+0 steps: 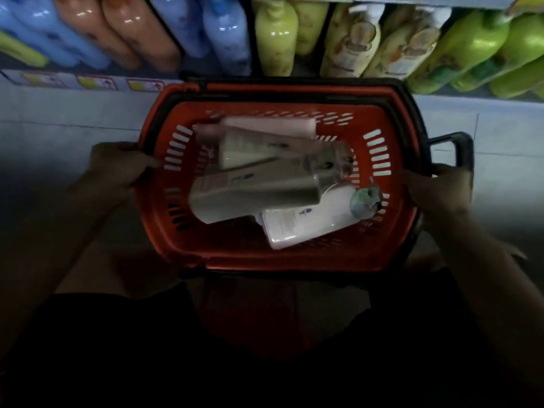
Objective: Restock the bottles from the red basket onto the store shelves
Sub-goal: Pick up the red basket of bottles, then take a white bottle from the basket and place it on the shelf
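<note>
A red basket (159,231) with a black rim is held in front of me, just below the shelf. Several pale bottles lie jumbled inside it: a grey-white one (253,192) across the middle, a white one (306,225) nearer me, a pinkish one (265,126) at the far side, and a small one with a teal cap (365,203) at the right. My left hand (117,166) grips the basket's left rim. My right hand (441,189) grips the right rim beside the black handle (463,148).
The shelf above holds rows of bottles: blue (223,36) and orange (129,33) at the left, yellow-green (276,33) and cream (350,39) in the middle, bright green (471,48) at the right. Price tags (97,82) line the shelf edge. Pale floor lies below.
</note>
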The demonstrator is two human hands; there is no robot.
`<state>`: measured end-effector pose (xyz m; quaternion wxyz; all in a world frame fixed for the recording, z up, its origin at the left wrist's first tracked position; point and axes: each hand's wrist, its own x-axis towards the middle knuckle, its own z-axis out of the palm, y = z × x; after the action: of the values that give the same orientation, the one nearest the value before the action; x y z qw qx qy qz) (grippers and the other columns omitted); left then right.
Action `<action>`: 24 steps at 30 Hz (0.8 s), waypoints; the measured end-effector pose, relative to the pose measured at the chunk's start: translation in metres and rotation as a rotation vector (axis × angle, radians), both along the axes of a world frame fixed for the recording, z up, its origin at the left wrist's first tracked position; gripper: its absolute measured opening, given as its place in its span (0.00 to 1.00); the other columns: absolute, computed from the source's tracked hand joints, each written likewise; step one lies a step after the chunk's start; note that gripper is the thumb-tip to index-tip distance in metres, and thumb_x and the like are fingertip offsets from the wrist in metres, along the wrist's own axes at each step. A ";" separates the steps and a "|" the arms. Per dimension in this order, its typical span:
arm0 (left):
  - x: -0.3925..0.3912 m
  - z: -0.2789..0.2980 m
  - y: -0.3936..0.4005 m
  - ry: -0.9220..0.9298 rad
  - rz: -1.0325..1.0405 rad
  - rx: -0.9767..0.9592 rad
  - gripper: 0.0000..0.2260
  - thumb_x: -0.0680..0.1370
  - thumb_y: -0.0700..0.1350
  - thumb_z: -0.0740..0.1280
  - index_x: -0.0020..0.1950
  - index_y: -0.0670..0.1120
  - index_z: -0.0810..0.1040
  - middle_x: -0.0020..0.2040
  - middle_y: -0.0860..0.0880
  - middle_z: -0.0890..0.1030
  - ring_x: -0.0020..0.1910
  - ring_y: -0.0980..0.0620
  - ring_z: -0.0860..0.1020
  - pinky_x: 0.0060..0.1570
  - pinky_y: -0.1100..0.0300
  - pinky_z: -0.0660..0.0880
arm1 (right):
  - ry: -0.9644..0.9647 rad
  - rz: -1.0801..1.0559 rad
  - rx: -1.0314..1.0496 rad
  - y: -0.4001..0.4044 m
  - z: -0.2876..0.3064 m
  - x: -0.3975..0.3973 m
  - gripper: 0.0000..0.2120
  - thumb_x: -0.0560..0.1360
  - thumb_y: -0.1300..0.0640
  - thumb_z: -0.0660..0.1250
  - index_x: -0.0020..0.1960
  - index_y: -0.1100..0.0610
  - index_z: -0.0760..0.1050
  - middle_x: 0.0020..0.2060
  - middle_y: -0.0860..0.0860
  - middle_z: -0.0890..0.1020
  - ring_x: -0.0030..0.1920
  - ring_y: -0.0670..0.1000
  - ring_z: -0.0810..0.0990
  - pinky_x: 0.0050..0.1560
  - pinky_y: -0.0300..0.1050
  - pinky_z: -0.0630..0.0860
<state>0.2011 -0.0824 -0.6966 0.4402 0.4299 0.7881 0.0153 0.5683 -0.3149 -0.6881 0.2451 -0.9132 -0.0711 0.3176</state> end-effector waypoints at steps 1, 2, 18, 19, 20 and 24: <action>0.000 -0.008 0.004 0.005 -0.010 0.008 0.19 0.70 0.36 0.77 0.61 0.43 0.83 0.56 0.43 0.85 0.49 0.46 0.83 0.54 0.55 0.78 | 0.005 0.008 0.001 -0.002 -0.011 0.001 0.14 0.70 0.52 0.77 0.34 0.52 0.74 0.36 0.53 0.84 0.43 0.60 0.86 0.51 0.64 0.84; -0.004 -0.018 0.011 0.004 -0.034 0.019 0.19 0.69 0.36 0.77 0.59 0.45 0.84 0.54 0.43 0.85 0.47 0.46 0.84 0.52 0.56 0.79 | 0.030 0.015 0.029 -0.004 -0.022 0.000 0.14 0.71 0.51 0.76 0.34 0.53 0.73 0.40 0.57 0.86 0.45 0.62 0.87 0.51 0.67 0.83; -0.041 -0.087 0.000 0.146 -0.188 0.256 0.14 0.74 0.46 0.75 0.60 0.51 0.84 0.48 0.47 0.85 0.47 0.45 0.84 0.55 0.50 0.79 | -0.136 0.188 0.000 -0.004 -0.085 -0.040 0.19 0.76 0.47 0.73 0.61 0.58 0.79 0.42 0.53 0.84 0.39 0.52 0.80 0.46 0.47 0.76; -0.042 -0.091 0.000 0.144 -0.183 0.276 0.15 0.73 0.48 0.75 0.59 0.51 0.84 0.49 0.47 0.85 0.47 0.44 0.84 0.57 0.47 0.80 | -0.155 0.200 -0.003 -0.005 -0.089 -0.041 0.19 0.76 0.47 0.73 0.61 0.58 0.79 0.41 0.52 0.84 0.37 0.51 0.79 0.43 0.44 0.74; -0.042 -0.094 -0.001 0.126 -0.161 0.297 0.15 0.72 0.49 0.76 0.58 0.52 0.84 0.48 0.47 0.86 0.46 0.44 0.84 0.58 0.45 0.80 | -0.166 0.202 -0.008 -0.005 -0.090 -0.044 0.20 0.76 0.46 0.73 0.60 0.59 0.79 0.39 0.50 0.82 0.36 0.50 0.79 0.41 0.43 0.74; -0.042 -0.100 -0.006 0.083 -0.172 0.317 0.12 0.73 0.48 0.75 0.56 0.53 0.83 0.41 0.51 0.82 0.40 0.50 0.81 0.54 0.53 0.77 | -0.205 0.161 -0.032 -0.002 -0.106 -0.043 0.41 0.64 0.30 0.72 0.62 0.62 0.77 0.49 0.61 0.85 0.51 0.61 0.85 0.52 0.59 0.82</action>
<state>0.1587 -0.0887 -0.7969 0.3340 0.5600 0.7535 0.0837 0.5251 -0.3169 -0.7940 0.1958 -0.9360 -0.1639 0.2422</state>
